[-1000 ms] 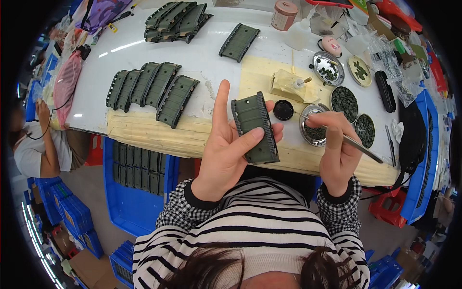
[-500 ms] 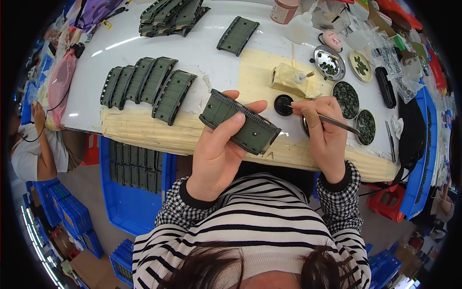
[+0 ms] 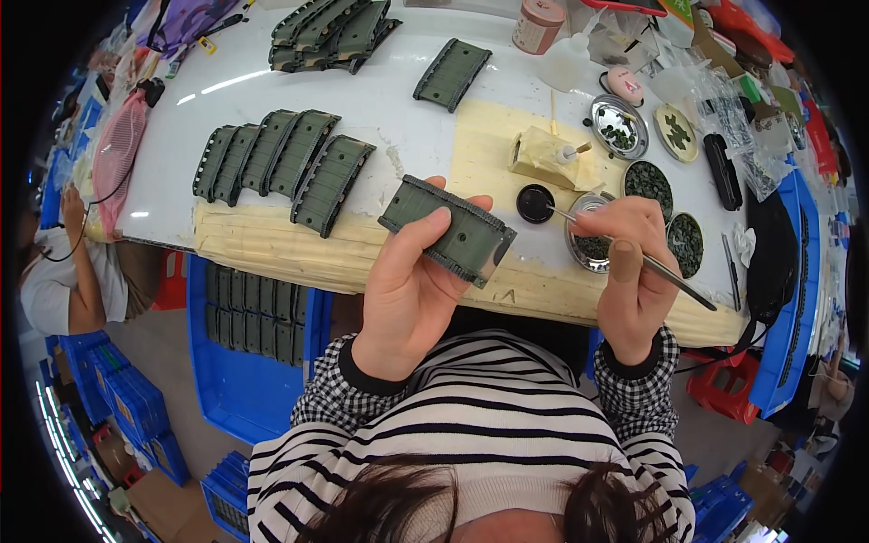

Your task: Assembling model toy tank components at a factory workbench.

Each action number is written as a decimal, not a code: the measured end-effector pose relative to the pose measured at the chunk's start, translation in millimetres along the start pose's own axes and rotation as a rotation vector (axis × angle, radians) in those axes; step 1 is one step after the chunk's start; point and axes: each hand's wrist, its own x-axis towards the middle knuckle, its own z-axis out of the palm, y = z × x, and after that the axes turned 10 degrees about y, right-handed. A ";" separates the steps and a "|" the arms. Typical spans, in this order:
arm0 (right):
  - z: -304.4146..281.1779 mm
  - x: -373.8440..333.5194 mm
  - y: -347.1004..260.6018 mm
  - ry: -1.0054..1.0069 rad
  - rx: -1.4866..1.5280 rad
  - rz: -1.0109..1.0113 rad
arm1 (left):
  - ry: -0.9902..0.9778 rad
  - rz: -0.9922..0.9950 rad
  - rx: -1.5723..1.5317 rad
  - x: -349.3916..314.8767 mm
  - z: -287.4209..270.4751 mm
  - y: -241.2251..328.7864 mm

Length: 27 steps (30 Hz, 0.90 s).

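Observation:
My left hand point(image 3: 405, 299) grips a dark green, curved rectangular plastic part point(image 3: 444, 231) with ridged long edges and small holes. The thumb lies across its top face, fingers beneath. Metal tweezers point(image 3: 670, 273) are pinched in my right hand point(image 3: 631, 271), slanting with their tip to the left. That tip is close to the right rim of a small round pot of black stuff point(image 3: 535, 204). Partly under the right hand stands a round metal tin point(image 3: 577, 251) of small dark green pieces. What the tip holds, if anything, is too small to tell.
Similar green parts point(image 3: 312, 185) lie in a row at left; more are stacked point(image 3: 330, 36) behind. Tins of green bits point(image 3: 648, 187), a metal dish point(image 3: 619, 127) and a tape-wrapped block point(image 3: 552, 159) stand at right. A blue crate point(image 3: 244, 389) sits below the table edge; a person point(image 3: 77, 281) is at far left.
My right hand has drawn back to the right, taking the tweezers' tip from over the black pot to its rim side. The green part in my left hand has tilted slightly.

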 end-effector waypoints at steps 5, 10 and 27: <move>1.0 -3.9 -16.9 -0.071 0.233 0.024 | -0.009 -0.034 -0.050 1.0 2.1 -2.0; 6.2 -3.7 -17.0 -0.120 0.280 0.044 | -0.020 -0.060 -0.053 0.9 1.3 -4.5; 6.3 -2.6 -17.0 -0.151 0.274 0.039 | -0.018 -0.067 -0.051 0.6 2.8 -5.2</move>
